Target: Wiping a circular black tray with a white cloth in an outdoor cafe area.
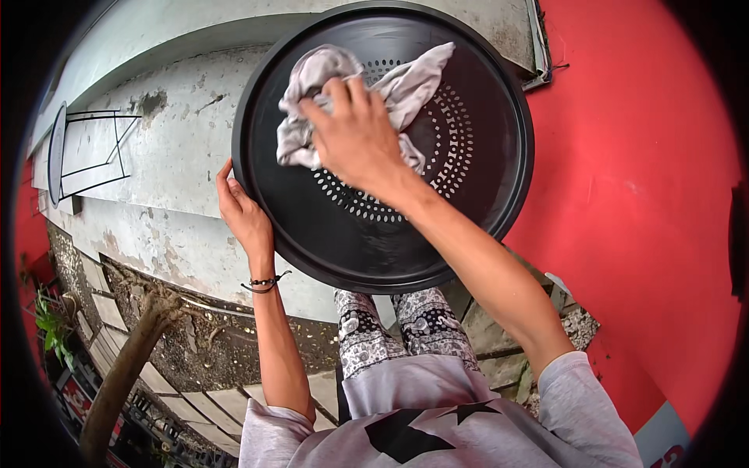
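A round black tabletop (pixel 374 248) with a raised rim and a ring pattern of pale dots and dashes spans the upper middle of the view. Whatever supports it underneath is hidden. My left hand (pixel 243 213) holds its rim from the lower left side, a dark cord bracelet on that wrist. On the surface, left of centre, my right hand (pixel 357 137) presses down on a crumpled pale grey cloth (pixel 319 64) with its fingers bunched into it. One corner of the cloth sticks out towards the upper right, and its folds cover part of the pattern.
A red wall (pixel 632 175) rises close on the right. To the left runs a stained concrete ledge (pixel 175 169), with a small round table (pixel 57 155) on thin black metal legs standing on it. A tree trunk (pixel 126 362) and paving slabs (pixel 205 409) lie at the lower left.
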A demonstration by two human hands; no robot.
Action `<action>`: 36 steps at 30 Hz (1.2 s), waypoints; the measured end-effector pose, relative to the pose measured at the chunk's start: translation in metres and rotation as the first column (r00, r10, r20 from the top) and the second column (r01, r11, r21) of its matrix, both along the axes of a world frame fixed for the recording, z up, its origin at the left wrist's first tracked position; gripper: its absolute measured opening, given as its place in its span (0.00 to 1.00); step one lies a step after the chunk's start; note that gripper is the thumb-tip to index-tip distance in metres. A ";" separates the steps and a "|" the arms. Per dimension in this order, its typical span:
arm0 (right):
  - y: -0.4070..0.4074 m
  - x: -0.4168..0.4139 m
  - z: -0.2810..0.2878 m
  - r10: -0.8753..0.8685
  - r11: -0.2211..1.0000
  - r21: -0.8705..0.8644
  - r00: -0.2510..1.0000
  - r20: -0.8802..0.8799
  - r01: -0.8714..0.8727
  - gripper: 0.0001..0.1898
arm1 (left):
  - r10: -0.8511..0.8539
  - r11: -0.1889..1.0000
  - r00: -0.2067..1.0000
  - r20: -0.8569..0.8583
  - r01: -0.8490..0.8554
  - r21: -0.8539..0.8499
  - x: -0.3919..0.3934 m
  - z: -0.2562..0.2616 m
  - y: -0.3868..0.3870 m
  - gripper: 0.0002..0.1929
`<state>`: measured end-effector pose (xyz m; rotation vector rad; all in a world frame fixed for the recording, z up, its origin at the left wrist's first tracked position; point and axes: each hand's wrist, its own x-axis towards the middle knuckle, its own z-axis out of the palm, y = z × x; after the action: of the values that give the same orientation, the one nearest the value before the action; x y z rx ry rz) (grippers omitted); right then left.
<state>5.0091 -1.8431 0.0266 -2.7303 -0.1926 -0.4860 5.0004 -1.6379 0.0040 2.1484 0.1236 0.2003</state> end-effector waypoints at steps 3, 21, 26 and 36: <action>0.034 -0.065 0.001 0.331 0.943 0.049 0.942 -0.058 -0.328 0.19 | 0.012 0.998 0.999 -0.052 -0.008 0.069 0.000 0.002 0.004 0.17; -0.074 -0.068 -0.006 -0.503 0.863 -0.033 0.851 -0.152 0.504 0.20 | 0.083 0.995 0.996 -0.013 -0.084 -0.054 0.000 0.005 -0.005 0.17; 0.015 -0.137 0.024 0.043 0.993 0.118 0.880 -0.473 0.016 0.31 | 0.065 0.997 0.996 -0.065 -0.067 -0.033 0.000 0.007 -0.011 0.16; -0.111 -0.033 -0.003 -0.606 0.795 -0.086 0.779 -0.162 0.600 0.23 | 0.028 0.997 0.990 -0.136 -0.037 -0.067 -0.002 0.018 -0.013 0.19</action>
<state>4.9756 -1.9544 0.0233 -2.8006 0.7610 -0.3851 4.9986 -1.6511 0.0220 2.0913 0.2403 0.0685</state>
